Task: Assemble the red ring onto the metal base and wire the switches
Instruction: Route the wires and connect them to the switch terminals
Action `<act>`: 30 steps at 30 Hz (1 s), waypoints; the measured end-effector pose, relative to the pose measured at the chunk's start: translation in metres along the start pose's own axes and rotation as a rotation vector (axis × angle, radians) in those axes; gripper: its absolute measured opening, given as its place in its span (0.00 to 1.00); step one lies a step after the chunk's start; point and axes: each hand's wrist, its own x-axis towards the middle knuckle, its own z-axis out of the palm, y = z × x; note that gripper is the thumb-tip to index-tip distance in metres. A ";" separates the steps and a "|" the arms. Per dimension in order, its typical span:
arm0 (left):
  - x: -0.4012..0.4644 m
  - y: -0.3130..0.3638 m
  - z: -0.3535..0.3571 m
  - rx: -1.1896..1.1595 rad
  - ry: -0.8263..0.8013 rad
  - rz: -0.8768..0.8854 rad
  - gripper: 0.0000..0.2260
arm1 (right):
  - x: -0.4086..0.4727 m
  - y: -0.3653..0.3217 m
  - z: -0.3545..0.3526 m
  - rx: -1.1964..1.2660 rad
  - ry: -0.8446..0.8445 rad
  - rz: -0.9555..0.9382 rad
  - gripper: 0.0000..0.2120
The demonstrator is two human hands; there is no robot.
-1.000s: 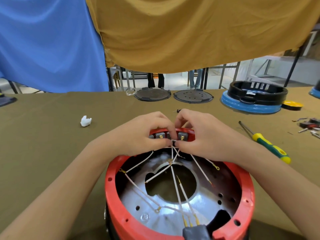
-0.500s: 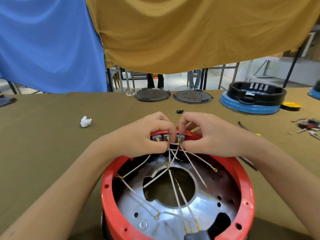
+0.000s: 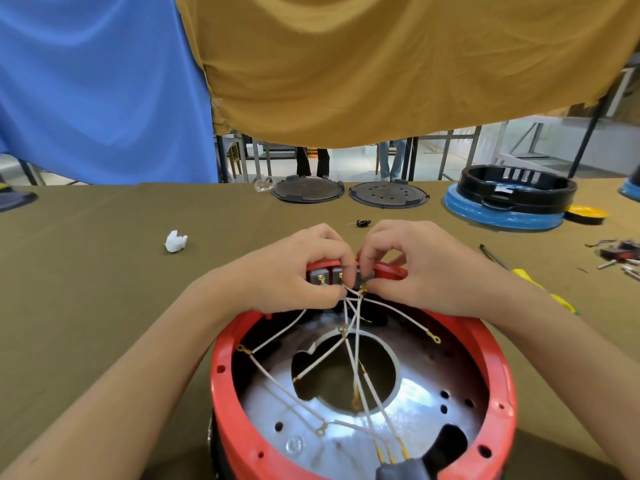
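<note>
Before me: red ring (image 3: pixel 498 375) on silver base (image 3: pixel 408 396); white wires (image 3: pixel 332 355) tipped gold. Olive table (image 3: pixel 104 289). At 10 o'clock, white scrap (image 3: pixel 176 241); at 2, black-on-blue housing (image 3: pixel 509 199), yellow dish (image 3: pixel 586 213). Blue (image 3: pixel 97 84) and ochre (image 3: pixel 398 64) drapes.

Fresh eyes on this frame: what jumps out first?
The big red ring sitting on the shiny metal base at bottom centre, with white wires fanning across its opening. Both hands meet at the ring's far edge: the left hand and right hand pinch wire ends by the grey switches. Behind hang a blue cloth on the left and a mustard cloth.
</note>
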 end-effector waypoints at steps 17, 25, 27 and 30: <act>0.001 -0.002 0.000 0.077 0.011 0.041 0.05 | 0.001 0.007 -0.004 0.074 -0.041 0.041 0.04; -0.001 0.004 -0.004 0.152 0.004 -0.008 0.02 | 0.002 0.007 0.003 0.177 0.001 0.047 0.05; -0.001 0.004 -0.003 0.156 0.016 -0.006 0.02 | 0.002 0.007 0.003 0.168 0.007 0.044 0.05; 0.000 0.004 -0.002 0.143 0.030 -0.010 0.03 | 0.003 0.007 0.003 0.155 0.008 0.043 0.04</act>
